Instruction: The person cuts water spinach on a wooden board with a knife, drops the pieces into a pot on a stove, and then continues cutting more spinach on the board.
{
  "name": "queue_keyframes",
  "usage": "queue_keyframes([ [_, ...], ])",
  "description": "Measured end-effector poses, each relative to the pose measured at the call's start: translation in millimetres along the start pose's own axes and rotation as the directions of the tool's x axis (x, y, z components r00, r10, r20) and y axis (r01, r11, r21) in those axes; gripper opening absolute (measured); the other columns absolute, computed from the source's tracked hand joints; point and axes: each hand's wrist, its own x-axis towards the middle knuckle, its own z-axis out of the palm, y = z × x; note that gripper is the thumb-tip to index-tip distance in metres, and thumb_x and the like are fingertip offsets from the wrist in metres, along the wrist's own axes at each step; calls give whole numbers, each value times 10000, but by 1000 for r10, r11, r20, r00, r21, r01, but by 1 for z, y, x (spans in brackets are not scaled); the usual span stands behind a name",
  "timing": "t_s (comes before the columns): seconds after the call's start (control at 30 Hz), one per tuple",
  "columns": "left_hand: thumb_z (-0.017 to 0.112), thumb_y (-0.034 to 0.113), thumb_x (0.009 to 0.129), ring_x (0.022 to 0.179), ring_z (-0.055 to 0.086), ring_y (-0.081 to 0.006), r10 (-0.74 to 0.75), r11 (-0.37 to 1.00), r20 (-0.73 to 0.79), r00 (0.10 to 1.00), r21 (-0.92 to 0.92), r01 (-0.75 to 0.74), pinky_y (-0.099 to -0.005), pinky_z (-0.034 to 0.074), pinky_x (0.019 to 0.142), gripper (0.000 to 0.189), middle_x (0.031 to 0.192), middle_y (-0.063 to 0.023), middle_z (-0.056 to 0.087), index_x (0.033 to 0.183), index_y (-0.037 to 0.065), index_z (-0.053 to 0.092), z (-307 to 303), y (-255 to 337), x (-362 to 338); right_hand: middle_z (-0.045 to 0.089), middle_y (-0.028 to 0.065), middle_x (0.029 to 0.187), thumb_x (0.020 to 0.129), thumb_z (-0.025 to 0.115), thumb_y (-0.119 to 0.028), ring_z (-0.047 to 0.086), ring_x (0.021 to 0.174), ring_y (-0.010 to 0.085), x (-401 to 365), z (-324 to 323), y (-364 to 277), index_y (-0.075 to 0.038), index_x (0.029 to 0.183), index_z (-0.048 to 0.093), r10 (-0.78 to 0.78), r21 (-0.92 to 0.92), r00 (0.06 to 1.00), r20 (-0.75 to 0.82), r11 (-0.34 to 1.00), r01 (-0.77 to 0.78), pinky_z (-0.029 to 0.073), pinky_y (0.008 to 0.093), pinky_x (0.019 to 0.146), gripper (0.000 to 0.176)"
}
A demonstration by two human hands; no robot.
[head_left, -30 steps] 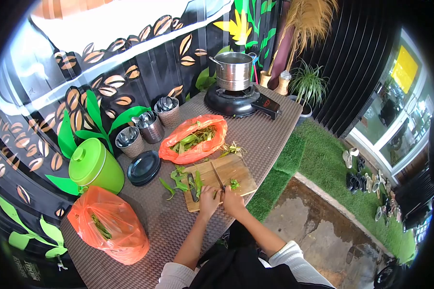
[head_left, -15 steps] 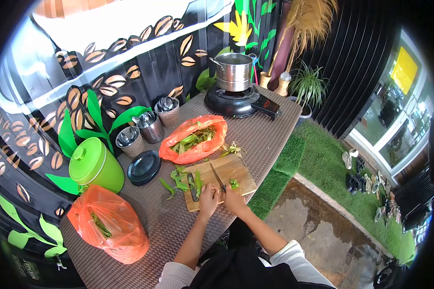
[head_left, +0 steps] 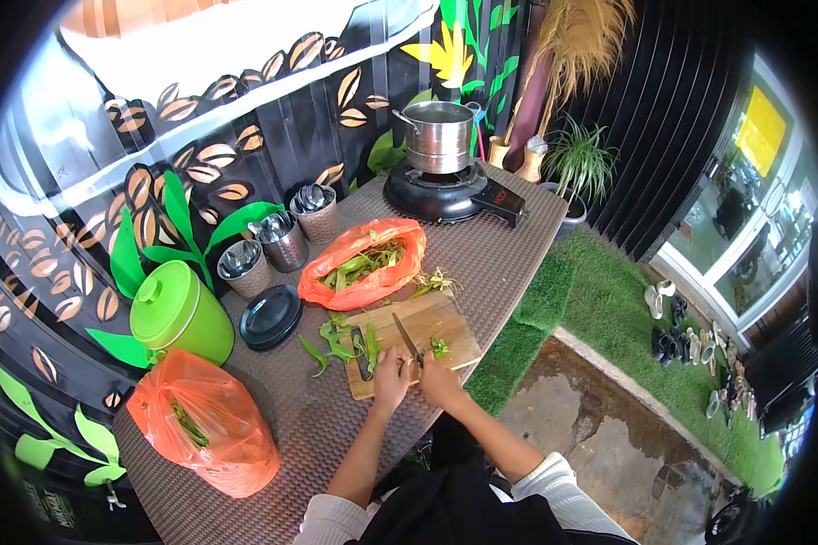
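On a wooden cutting board [head_left: 427, 320], my right hand [head_left: 439, 381] grips a knife [head_left: 407, 336] by its handle, the blade pointing away from me. Just left of the blade, my left hand [head_left: 392, 377] has its fingers curled closed on leafy greens [head_left: 371, 343], which stick out behind it; the part under the fingers is hidden. A small heap of chopped greens [head_left: 440, 347] lies right of the knife. Loose leaves [head_left: 339, 338] spread over the board's left edge onto the table.
Behind the board sits an open orange plastic bag [head_left: 323, 292] of greens. Black plates [head_left: 272, 316], cutlery cups [head_left: 284, 243] and a green lidded bucket [head_left: 184, 313] stand left. A tied orange bag [head_left: 211, 427] is nearer. A pot [head_left: 440, 141] rests on a portable stove [head_left: 436, 195].
Almost nothing differs. The whole view has shifted very slightly, and the knife and both hands keep nearly the same place on the board.
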Motion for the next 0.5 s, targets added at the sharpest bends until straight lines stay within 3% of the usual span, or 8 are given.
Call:
queue_keyframes([
  [0.1, 608, 37, 830, 770, 575, -319, -12, 1000, 5, 1000, -4, 12, -391, 467, 683, 102, 834, -148, 536, 865, 21, 513, -1, 5, 1, 644, 275, 800, 923, 482, -258, 646, 760, 448, -18, 11, -11, 4, 1053, 400, 103, 4, 994, -33, 995, -103, 521, 524, 670, 304],
  [0.37, 611, 10, 816, 763, 576, -310, -25, 999, -6, 1000, -27, 25, -384, 473, 687, 98, 812, -141, 536, 849, 14, 519, -2, 8, 0, 645, 257, 775, 932, 466, -288, 652, 756, 430, 6, 19, 2, -10, 1051, 393, 42, -38, 996, -81, 998, -45, 517, 522, 659, 311],
  [0.5, 665, 33, 781, 767, 592, -292, -87, 983, -24, 996, -166, 82, -365, 483, 694, 132, 825, -128, 569, 847, 12, 553, 0, 6, -2, 645, 250, 778, 938, 456, -273, 647, 749, 432, -3, 13, 11, -9, 1049, 394, 100, -17, 990, -99, 995, -102, 508, 527, 659, 292],
])
